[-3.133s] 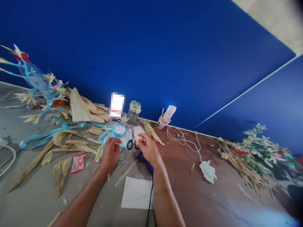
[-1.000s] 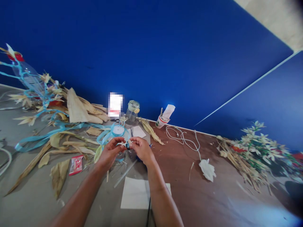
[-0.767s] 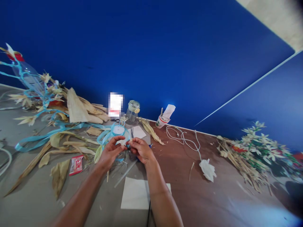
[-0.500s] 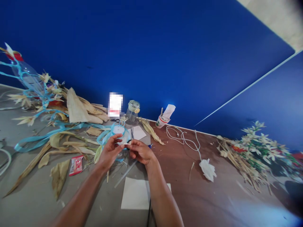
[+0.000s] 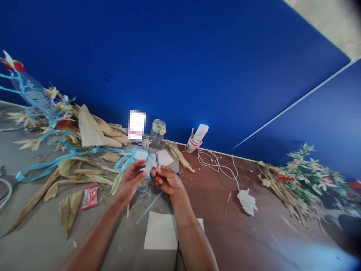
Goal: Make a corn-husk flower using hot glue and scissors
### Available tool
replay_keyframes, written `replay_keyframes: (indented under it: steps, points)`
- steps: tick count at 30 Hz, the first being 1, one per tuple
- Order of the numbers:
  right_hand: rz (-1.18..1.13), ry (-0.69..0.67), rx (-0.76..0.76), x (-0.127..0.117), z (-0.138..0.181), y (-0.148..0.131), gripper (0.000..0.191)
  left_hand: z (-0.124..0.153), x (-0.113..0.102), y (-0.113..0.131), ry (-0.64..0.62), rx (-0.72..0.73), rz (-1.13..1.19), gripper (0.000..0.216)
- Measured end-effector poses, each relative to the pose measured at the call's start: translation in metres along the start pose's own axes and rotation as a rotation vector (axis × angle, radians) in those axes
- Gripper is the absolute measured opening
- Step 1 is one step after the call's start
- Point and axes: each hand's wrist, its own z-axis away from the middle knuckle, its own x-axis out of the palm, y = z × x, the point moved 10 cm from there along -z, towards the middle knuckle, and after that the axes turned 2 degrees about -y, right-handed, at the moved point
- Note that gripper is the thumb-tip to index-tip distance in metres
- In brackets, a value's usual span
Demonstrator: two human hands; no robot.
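My left hand [image 5: 131, 181] is beside the blue ribbon roll [image 5: 141, 154], its thumb and fingers apart with nothing visible between them. Just to its right, my right hand [image 5: 168, 180] is closed in a pinch. A small pale piece [image 5: 158, 168] shows at its fingertips, too small to identify fully. Behind that hand, scissors [image 5: 157, 157] lie with their blades on a white sheet [image 5: 166, 158]; the fingers partly cover the handle area. Light blue ribbon [image 5: 45, 168] curls across the table on the left, among dried corn husks [image 5: 70, 212].
A glass jar [image 5: 158, 131] and a paper cup [image 5: 193, 144] stand along the blue wall. White cable [image 5: 218, 165] and crumpled tissue [image 5: 247, 202] lie to the right. White paper [image 5: 160, 231] is near my forearms. Husk flowers [image 5: 318, 177] lie far right, a plastic bottle [image 5: 31, 90] far left.
My hands have come apart: the left no longer touches the small pale piece, which stays in the right fingertips. The right hand has shifted slightly left.
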Motion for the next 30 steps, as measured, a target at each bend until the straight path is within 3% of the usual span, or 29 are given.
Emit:
replay_keyframes:
  steps: [4,8,20,26,30]
  points:
    - [-0.018,0.025,-0.061,-0.002,0.001,-0.008,0.024,0.001,-0.004,-0.003,0.06,-0.067,-0.085,0.038]
    - [0.004,0.055,-0.046,-0.001,0.0,-0.006,0.024,0.003,0.006,-0.001,-0.006,-0.08,-0.132,0.037]
    - [0.131,0.229,0.004,-0.008,-0.001,0.004,0.023,0.007,0.012,-0.004,0.011,-0.119,0.013,0.032]
    - [0.171,0.24,-0.013,-0.009,-0.003,0.008,0.023,0.007,0.01,-0.004,0.05,-0.126,0.06,0.029]
    - [0.182,0.228,0.006,-0.008,-0.004,0.012,0.024,0.006,0.016,-0.006,-0.02,-0.117,0.112,0.026]
